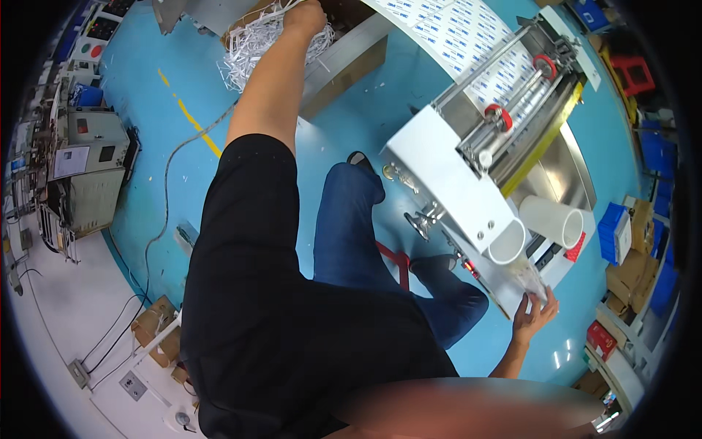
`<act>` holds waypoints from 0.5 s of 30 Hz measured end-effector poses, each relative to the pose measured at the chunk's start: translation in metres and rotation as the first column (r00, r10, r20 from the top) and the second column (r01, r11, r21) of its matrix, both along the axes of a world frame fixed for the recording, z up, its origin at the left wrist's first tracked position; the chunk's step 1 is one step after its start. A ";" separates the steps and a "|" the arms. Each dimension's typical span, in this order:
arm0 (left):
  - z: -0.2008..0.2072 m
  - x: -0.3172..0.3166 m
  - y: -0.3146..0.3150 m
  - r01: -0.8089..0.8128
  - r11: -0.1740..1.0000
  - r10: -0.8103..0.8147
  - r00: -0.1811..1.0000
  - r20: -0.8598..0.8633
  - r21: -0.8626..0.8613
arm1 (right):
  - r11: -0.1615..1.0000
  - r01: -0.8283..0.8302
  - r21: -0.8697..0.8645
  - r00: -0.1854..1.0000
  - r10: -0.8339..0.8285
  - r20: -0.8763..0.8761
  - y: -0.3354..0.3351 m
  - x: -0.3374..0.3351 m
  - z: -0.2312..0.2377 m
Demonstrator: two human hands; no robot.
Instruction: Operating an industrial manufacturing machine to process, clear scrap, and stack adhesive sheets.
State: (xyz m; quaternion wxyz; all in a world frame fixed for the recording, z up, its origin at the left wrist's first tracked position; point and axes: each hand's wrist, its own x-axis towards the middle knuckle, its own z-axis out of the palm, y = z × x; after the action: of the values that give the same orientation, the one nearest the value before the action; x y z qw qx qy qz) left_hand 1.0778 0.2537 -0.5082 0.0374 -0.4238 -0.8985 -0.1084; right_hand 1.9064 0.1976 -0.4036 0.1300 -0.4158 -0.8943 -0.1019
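Note:
At the top edge, my left hand (pixel 306 17) is closed just above a heap of shredded white paper strips (pixel 265 50) in a cardboard box; what is in its fingers is hidden. Down at the right, my right hand (pixel 537 316) curls round a crumpled clear plastic piece (pixel 529 278), perhaps a bag, at the near end of a white roller machine (pixel 446 172). Two white cardboard tubes lie by that end, a nearer tube (pixel 506 241) and a farther tube (pixel 559 222). A printed white sheet (pixel 468 44) runs into the rollers from the far side.
A handwheel (pixel 420 223) juts from the machine's side near my legs. A cable (pixel 167 190) crosses the blue floor (pixel 139 66) at left. A grey machine (pixel 95 164) stands at far left. Blue bins (pixel 657 150) and cardboard boxes (pixel 632 274) line the right.

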 end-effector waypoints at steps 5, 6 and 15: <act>0.037 0.039 -0.055 0.277 0.960 -0.273 0.960 -0.066 0.045 | 0.997 -0.072 -0.018 0.993 0.070 -0.097 0.009 -0.004 -0.004; 0.048 0.050 -0.083 0.346 0.886 -0.363 0.932 0.000 0.308 | 0.993 -0.116 -0.015 0.986 0.113 -0.123 0.012 -0.007 -0.006; 0.153 0.430 -0.221 0.258 0.795 -0.543 -0.100 0.834 0.549 | 0.999 -0.037 -0.035 0.983 0.030 -0.182 -0.003 0.008 0.007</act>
State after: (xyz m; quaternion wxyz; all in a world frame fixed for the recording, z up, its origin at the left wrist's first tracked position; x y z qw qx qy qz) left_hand 1.5076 0.0326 -0.3548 -0.5717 -0.4752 -0.4811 -0.4646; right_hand 1.9141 0.1946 -0.3970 0.2044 -0.4108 -0.8874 -0.0444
